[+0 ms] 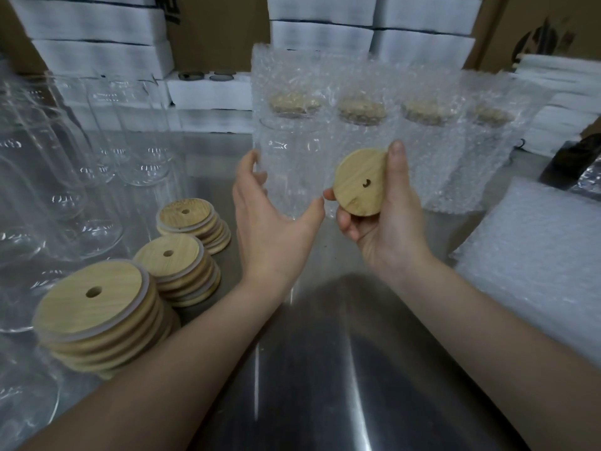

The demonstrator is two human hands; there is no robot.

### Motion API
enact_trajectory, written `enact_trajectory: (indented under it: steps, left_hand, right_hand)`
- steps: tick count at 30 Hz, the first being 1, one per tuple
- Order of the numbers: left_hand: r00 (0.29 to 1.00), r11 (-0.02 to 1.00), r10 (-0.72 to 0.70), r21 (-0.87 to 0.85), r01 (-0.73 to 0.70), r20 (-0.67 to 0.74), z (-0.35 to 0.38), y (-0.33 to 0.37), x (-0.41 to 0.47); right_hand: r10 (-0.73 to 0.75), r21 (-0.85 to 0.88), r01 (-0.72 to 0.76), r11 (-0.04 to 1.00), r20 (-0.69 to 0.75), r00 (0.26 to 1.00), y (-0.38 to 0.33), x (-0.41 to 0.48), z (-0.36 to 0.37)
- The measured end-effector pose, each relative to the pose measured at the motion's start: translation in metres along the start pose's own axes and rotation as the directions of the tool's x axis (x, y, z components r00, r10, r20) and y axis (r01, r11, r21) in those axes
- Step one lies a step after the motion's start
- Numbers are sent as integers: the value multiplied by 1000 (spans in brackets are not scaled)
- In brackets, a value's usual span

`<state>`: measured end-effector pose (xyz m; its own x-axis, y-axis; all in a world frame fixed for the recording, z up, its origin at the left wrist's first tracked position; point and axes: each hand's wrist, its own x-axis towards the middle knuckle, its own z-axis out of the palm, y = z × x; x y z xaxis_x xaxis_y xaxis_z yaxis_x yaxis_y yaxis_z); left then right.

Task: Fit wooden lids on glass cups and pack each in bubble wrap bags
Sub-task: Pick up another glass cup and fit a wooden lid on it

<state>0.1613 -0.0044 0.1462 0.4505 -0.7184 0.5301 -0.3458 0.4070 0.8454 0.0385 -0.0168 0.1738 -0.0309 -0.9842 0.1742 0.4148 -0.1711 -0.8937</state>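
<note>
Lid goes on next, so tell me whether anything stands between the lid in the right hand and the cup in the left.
Nothing visible does. The right hand holds the wooden lid just beside the glass cup that the left hand grips; the bagged cups stand behind, not between.

I'm looking at what seems a packing room or small warehouse: a bare steel table [325, 369], brown cardboard boxes [214, 30] against the back, stacked white foam trays [97, 56], rows of identical glass cups [143, 157], piles of wooden lids [94, 307], and a heap of bubble wrap bags [536, 255].
</note>
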Motion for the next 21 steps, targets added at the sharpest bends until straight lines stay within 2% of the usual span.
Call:
enact_trajectory:
  steps: [5,14,21]
  left_hand:
    - [1000,999,-7,51,8,-15,-1,-4,1]
    - [1000,997,-26,78,27,-18,-2,-7,2]
    - [999,996,-37,80,38,-23,0,-11,3]
  right_hand:
    - [18,-14,-18,1000,50,999,10,5,-5]
    - [-11,-74,13,997,33,999,18,7,-6]
    - [43,-132,-49,990,-54,998,17,6,-6]
